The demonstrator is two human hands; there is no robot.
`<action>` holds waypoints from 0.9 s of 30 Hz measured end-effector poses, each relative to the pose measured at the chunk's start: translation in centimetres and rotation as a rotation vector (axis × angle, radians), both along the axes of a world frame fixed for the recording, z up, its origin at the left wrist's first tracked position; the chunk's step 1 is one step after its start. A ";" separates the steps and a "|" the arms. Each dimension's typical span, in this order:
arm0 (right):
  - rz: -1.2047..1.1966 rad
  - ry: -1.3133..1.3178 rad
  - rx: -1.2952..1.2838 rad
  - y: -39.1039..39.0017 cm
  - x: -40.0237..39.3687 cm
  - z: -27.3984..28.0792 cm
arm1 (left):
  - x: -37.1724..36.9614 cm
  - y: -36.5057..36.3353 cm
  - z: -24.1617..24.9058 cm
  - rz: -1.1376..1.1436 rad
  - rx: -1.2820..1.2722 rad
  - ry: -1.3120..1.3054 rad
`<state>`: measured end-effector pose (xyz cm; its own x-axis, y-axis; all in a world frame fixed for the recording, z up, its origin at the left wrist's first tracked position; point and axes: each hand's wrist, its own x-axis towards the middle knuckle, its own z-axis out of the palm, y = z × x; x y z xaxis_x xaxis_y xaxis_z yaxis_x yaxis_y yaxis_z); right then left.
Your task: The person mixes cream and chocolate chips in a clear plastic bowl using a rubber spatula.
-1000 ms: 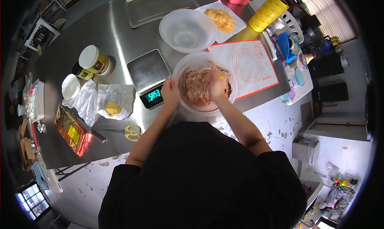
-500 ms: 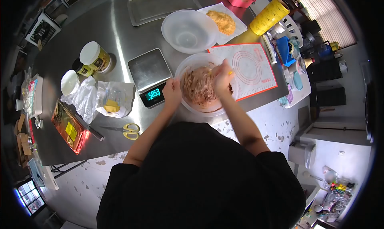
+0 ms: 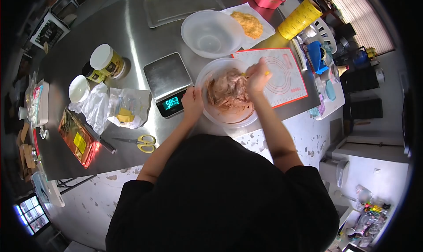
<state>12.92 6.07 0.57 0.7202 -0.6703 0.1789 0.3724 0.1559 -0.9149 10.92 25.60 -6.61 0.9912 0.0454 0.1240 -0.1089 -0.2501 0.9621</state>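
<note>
A clear plastic bowl (image 3: 222, 119) of brownish, lumpy dough (image 3: 229, 93) stands at the near edge of the steel table. My left hand (image 3: 192, 103) grips the bowl's left rim. My right hand (image 3: 258, 76) is at the bowl's right rim, shut on a small yellow-handled tool (image 3: 265, 73) whose working end reaches into the dough. The tool's shape is mostly hidden by my fingers.
A digital scale (image 3: 168, 82) reading 585.3 sits left of the bowl, a red-edged silicone mat (image 3: 282, 71) on its right. Behind are an empty clear bowl (image 3: 210, 33), crumbs on paper (image 3: 250, 24), a baking tray (image 3: 180, 4) and a yellow roll (image 3: 300, 18). Left: jars (image 3: 105, 62), butter wrapper (image 3: 125, 113), scissors (image 3: 139, 142).
My right hand has swept from the middle of the dough up and to the right, to the bowl's rim. My left hand has stayed on the left rim.
</note>
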 end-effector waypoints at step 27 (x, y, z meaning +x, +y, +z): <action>0.303 0.276 -0.157 -0.3 -0.3 3.8 | 0.0 0.9 0.1 0.013 -0.042 0.097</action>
<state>12.61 5.78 4.42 0.9154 -0.4011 0.0348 0.0691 0.0715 -0.9950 10.88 26.48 -6.48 0.9978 0.0612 0.0248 -0.0114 -0.2100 0.9776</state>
